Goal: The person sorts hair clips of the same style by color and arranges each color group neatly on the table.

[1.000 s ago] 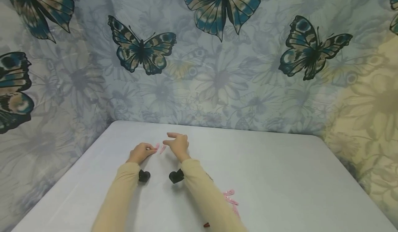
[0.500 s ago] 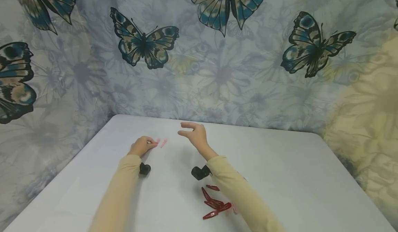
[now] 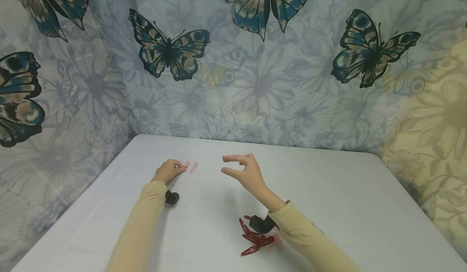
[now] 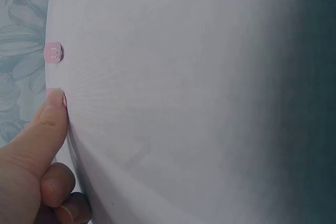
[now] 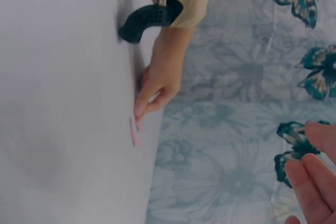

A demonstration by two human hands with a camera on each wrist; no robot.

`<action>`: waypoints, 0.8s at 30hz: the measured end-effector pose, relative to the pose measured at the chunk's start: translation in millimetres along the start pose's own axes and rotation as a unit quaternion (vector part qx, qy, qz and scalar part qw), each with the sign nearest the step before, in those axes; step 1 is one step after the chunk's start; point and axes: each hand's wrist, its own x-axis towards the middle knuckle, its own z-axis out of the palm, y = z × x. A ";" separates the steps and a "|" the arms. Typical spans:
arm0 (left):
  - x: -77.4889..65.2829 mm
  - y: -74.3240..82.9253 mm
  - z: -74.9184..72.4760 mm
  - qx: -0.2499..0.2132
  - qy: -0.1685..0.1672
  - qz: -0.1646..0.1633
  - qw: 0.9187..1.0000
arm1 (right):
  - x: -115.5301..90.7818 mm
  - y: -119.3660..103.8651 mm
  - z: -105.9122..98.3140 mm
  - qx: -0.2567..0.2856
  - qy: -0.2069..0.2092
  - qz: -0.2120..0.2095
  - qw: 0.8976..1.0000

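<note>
In the head view my left hand [image 3: 169,170] rests at the far left of the white table, thumb and fingers pinching the end of a pink snap hair clip [image 3: 187,163]. Only a small part of that clip [image 4: 55,94] shows past the thumb in the left wrist view. A second pink hair clip [image 3: 194,166] lies just to its right, slanted much the same way. My right hand [image 3: 251,176] is raised over the middle of the table, thumb and index finger spread apart with nothing between them. Its fingertips [image 5: 297,174] show at the edge of the right wrist view.
Several dark red hair clips [image 3: 251,236] lie in a loose pile near the front of the table [image 3: 346,207]. Pink clips [image 3: 278,239] beside them are partly hidden by the right sleeve and the black wrist camera [image 3: 262,224]. A butterfly-print cloth [image 3: 262,101] hangs behind.
My right hand has moved away from the two pink clips, rightward and back toward the red pile, fingers staying apart. My left hand has stayed at its clip. The head view has tilted slightly.
</note>
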 end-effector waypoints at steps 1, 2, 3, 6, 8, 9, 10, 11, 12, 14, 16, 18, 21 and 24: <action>0.0 0.1 0.0 0.000 0.000 -0.001 1.000 | -4.0 -0.4 -2.5 0.009 -0.007 0.007 1.000; 0.1 0.0 0.3 0.000 0.001 -0.001 1.000 | -8.1 -1.2 -5.1 0.019 -0.015 0.015 1.000; 0.1 -0.1 0.6 0.000 0.001 -0.001 1.000 | -12.4 -2.2 -8.0 0.029 -0.023 0.024 0.999; 0.1 -1.3 2.1 -0.001 -0.001 0.001 1.000 | -26.0 -5.4 -17.4 0.063 -0.043 0.063 0.995; 0.4 -1.8 3.3 -0.002 0.000 0.001 1.000 | -35.0 -8.5 -24.5 0.077 -0.048 0.081 0.993; 0.6 -2.2 3.9 -0.002 0.001 0.001 1.000 | -39.3 -9.8 -28.2 0.082 -0.048 0.087 0.992; 0.8 -2.4 4.3 -0.002 0.001 0.001 1.000 | -43.3 -10.8 -32.0 0.083 -0.048 0.090 0.991; 0.9 -2.5 4.6 -0.003 0.002 0.001 1.000 | -47.0 -11.5 -35.9 0.082 -0.049 0.089 0.991; 0.9 -2.4 4.7 -0.004 0.003 0.000 1.000 | -50.9 -12.2 -39.9 0.082 -0.051 0.090 0.991; 0.7 -2.1 4.7 -0.004 0.002 -0.001 1.000 | -58.5 -11.8 -48.0 0.076 -0.055 0.087 0.992; 0.5 -1.5 3.9 -0.003 0.000 -0.003 1.000 | -66.8 -9.3 -56.4 0.068 -0.056 0.086 0.992; 0.3 -0.5 2.6 -0.001 -0.002 -0.003 1.000 | -75.7 -5.3 -64.5 0.065 -0.051 0.092 0.992; -1.0 0.5 2.4 0.000 -0.004 -0.001 1.000 | -89.5 3.0 -75.1 0.046 -0.036 0.105 0.993; -2.0 0.9 2.4 -0.001 -0.002 0.002 1.000 | -100.9 12.1 -83.1 0.017 -0.022 0.126 0.992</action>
